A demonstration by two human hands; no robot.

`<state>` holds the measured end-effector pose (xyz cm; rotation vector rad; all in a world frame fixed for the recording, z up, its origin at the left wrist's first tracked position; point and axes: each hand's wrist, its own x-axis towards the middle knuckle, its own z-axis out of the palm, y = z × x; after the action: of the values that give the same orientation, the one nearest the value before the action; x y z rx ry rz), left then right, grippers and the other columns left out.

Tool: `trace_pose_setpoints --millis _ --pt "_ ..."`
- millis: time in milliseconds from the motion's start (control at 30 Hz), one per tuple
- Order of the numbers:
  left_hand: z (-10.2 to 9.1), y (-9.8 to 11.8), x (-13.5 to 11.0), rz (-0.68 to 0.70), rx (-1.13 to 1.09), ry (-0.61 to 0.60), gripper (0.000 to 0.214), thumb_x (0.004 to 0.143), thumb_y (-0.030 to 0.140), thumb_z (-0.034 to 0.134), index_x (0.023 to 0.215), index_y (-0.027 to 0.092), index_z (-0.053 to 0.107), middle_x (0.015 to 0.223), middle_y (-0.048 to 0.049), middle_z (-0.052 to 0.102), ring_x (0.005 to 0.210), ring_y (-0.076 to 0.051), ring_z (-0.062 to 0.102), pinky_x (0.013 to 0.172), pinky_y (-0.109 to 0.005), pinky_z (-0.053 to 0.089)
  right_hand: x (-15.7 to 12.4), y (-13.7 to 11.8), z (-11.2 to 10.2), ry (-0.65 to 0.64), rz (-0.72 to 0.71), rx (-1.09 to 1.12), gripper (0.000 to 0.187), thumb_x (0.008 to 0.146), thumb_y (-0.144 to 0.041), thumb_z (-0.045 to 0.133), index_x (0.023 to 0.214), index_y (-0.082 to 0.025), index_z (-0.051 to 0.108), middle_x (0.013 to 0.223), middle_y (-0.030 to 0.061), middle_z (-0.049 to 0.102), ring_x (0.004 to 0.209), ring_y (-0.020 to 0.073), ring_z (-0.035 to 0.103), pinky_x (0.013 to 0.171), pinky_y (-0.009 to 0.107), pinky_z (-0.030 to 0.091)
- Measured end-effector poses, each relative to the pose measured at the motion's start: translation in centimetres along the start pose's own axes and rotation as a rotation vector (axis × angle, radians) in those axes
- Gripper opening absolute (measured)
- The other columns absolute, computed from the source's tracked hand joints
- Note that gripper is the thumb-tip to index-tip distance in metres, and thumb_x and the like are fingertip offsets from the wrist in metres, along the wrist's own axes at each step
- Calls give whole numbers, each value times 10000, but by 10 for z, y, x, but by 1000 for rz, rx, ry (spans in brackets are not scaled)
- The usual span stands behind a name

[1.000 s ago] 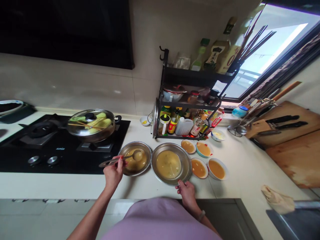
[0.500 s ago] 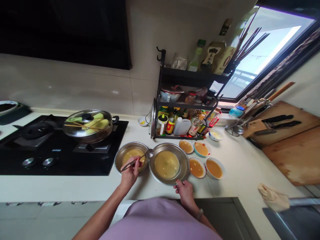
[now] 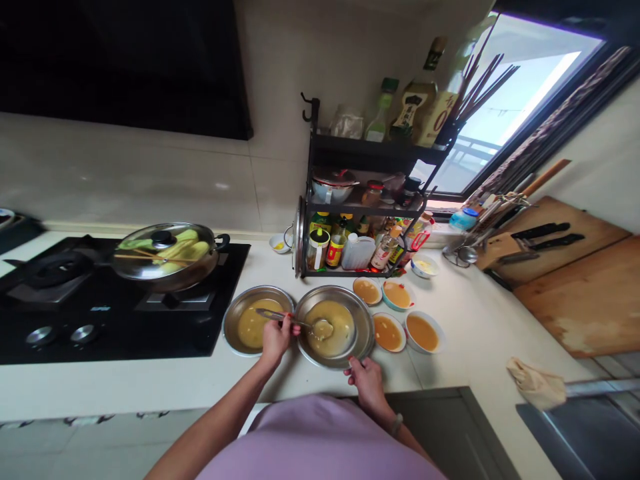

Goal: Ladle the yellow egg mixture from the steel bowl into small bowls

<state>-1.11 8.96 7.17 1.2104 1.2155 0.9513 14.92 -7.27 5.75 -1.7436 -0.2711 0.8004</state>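
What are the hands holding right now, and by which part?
Left hand: ladle, by its handle. Right hand: right metal bowl, by its near rim.

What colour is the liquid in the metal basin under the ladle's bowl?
The liquid is dull, cloudy yellow, best seen in the head view.

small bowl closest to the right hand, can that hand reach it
Probably yes: the right hand is near the small bowl, nothing visibly between, though it seems to pinch the right metal basin.
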Motion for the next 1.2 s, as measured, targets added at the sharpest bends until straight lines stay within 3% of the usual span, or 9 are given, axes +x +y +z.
trace_pose_setpoints --millis 100,267,533,733,967,1100,1200 --pt "-3 -2 2 -113 -101 56 158 828 312 584 788 160 606 558 -63 703 525 -233 699 550 -325 556 0 -1 0 0 7 -6 252 597 -394 668 552 -214 499 438 -6 563 397 148 545 373 228 343" --pt "-11 1 2 -175 -192 74 119 832 264 585 813 148 606 568 -66 707 520 -214 697 556 -316 570 1 -1 -1 -10 6 -12 250 587 -413 659 560 -211 515 454 4 578 410 156 557 377 236 354" --pt "-29 12 1 -131 -256 155 162 807 270 597 837 113 626 567 -63 694 501 -205 681 575 -337 588 1 -4 -2 -22 17 -24 246 595 -399 649 538 -218 492 421 -13 552 379 138 514 379 235 351" --pt "-59 27 -1 -59 -230 246 193 804 290 591 857 107 625 607 -76 710 536 -206 691 606 -345 597 4 -1 -2 -36 21 -20 227 597 -394 636 546 -207 518 440 -3 570 374 129 496 383 238 352" --pt "-105 24 -2 122 94 369 340 825 429 542 918 119 645 634 -81 726 616 -251 721 634 -348 583 6 1 -3 -41 22 -16 230 580 -412 629 580 -195 555 469 6 585 398 140 516 387 244 353" --pt "-118 19 -8 384 447 370 302 846 394 508 911 148 671 660 -76 732 638 -231 719 614 -295 558 7 1 -1 -47 12 -21 233 587 -416 633 582 -202 543 468 5 584 390 138 510 386 246 350" --pt "-117 20 -15 603 565 303 227 854 347 515 911 179 658 698 -61 724 641 -197 706 612 -269 547 8 2 0 -53 5 -18 228 593 -411 631 572 -205 535 456 0 574 388 136 509 388 243 350"
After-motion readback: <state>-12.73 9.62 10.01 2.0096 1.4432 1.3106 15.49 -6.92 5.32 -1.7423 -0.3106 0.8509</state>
